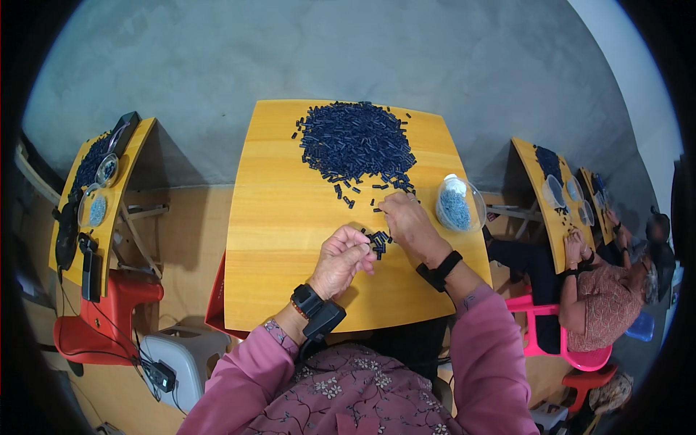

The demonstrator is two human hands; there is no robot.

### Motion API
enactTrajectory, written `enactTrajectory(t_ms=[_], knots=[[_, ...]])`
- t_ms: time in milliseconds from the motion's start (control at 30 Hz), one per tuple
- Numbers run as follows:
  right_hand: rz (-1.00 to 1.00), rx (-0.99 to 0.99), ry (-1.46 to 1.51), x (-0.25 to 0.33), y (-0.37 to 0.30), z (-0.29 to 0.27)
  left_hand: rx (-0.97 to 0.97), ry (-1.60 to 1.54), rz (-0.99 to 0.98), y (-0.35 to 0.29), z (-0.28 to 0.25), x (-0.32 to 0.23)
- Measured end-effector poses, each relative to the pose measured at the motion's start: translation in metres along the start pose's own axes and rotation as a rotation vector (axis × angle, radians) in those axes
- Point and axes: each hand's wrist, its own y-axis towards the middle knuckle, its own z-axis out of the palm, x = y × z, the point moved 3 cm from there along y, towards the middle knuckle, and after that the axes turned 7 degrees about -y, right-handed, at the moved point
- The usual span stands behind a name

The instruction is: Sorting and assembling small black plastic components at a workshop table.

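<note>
A big heap of small dark tube-like pieces (355,141) lies on the far part of the yellow table (283,217). My left hand (342,259) is closed in a pinch beside a small cluster of the same pieces (379,243); what its fingertips hold is too small to make out. Farther out and to the right, my right hand (410,223) reaches to the near edge of the heap with thumb and fingers together. A loose dark piece (377,210) shows right by its fingertips, and whether it is gripped is unclear.
At the table's right side stands a clear round tub (475,210) with small light-blue pieces and something white. Similar tables flank mine on the left (138,167) and right (533,170). A person (602,297) sits at the right one. A red chair (123,319) stands left.
</note>
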Motion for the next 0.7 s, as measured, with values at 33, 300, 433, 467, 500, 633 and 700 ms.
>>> enactTrajectory(t_ms=[33, 300, 433, 467, 500, 633, 700], knots=[[-0.018, -0.004, 0.006, 0.001, 0.0, -0.002, -0.005, -0.001, 0.002, 0.0, -0.001, 0.001], [0.021, -0.036, 0.076, 0.001, 0.02, 0.003, -0.055, -0.018, 0.003, 0.002, -0.003, 0.002], [-0.047, 0.049, 0.1, -0.006, 0.028, 0.021, -0.018, -0.029, -0.016, 0.003, -0.002, 0.002], [-0.075, 0.108, 0.016, -0.007, 0.029, 0.025, -0.019, -0.027, -0.015, 0.003, -0.002, 0.002], [-0.077, 0.11, 0.019, -0.005, 0.031, 0.024, -0.025, -0.022, -0.018, 0.003, -0.002, 0.002], [-0.048, 0.188, -0.008, 0.002, 0.035, 0.023, -0.048, -0.013, -0.021, 0.002, -0.002, 0.002], [-0.049, 0.188, -0.027, 0.001, 0.035, 0.024, -0.05, -0.012, -0.019, 0.002, -0.001, 0.002]])
